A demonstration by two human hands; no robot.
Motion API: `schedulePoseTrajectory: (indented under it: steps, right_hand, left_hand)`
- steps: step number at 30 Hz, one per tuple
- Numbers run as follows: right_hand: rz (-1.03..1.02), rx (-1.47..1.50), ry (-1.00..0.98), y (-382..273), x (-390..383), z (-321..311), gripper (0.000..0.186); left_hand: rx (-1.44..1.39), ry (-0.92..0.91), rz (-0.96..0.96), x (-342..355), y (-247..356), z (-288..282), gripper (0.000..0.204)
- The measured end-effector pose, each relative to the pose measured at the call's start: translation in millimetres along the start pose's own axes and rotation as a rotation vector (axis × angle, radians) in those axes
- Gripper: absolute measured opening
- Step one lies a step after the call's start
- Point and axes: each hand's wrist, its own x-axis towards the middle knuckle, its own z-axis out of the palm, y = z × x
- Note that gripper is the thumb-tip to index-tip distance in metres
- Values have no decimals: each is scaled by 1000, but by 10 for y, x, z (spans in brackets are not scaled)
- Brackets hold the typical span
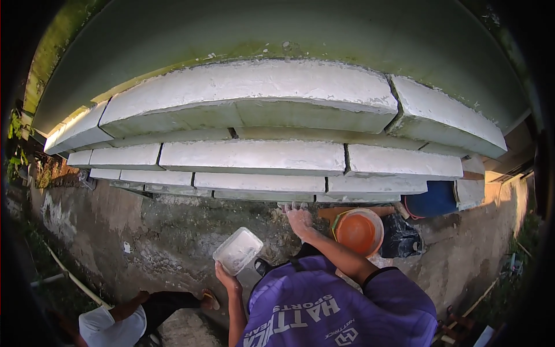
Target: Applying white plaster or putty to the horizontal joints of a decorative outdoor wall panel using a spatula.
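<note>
My left hand (228, 279) grips the edge of a shallow white plastic tub (237, 251), its inside smeared with pale paste. The tub is tilted and held out over the ground. My right hand (299, 221), whitened with paste, reaches up to the front edge of the lowest white-coated slab (260, 183). Its fingers are bent around a small pale flat piece at that edge, too small to name. Above it rise more white-coated slabs (254, 154) in stepped rows, with dark gaps between them. The topmost slab (248, 84) meets a green-stained wall.
To the right of my right arm stands an orange-lined bucket (356, 232). A crumpled black plastic bag (400, 236) lies beside it, and a blue tub (430, 199) is farther right. Another person (113, 327) is at the lower left. A long pole (78, 279) lies along the left side.
</note>
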Motion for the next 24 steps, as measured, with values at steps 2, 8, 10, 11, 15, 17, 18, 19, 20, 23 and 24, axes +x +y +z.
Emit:
schedulePoseTrajectory:
  steps: [2,8,10,11,15,17,18,19,20,23,24]
  right_hand:
    - [1,169,148,1,-20,-260,54]
    - [100,-38,280,211,431,-175,63]
    - [85,-47,262,146,414,-56,60]
    - [86,-48,262,110,333,16,60]
    - [-88,31,141,-89,-82,-57,54]
    - [-99,127,241,6,-117,-31,50]
    - [-108,121,241,87,-75,-58,50]
    - [-40,92,308,201,33,-116,50]
    - [26,63,376,315,134,-171,50]
    - [214,-5,380,827,360,-111,50]
    - [243,62,293,961,394,-94,50]
  left_hand:
    - [-3,-45,-24,-13,18,-23,54]
    - [33,-71,-34,1,-23,2,57]
    - [34,-51,-36,-2,-11,45,57]
    - [35,-34,-38,-7,-3,66,56]
    - [40,31,7,35,-100,-52,56]
    - [-3,-9,-29,5,-62,-19,56]
    - [-12,-3,-28,9,-60,-42,56]
    - [0,-26,-6,14,-59,-79,56]
    - [11,-48,16,3,-77,-107,56]
    - [12,-8,-43,-58,63,51,55]
    - [7,0,-41,-36,35,10,55]
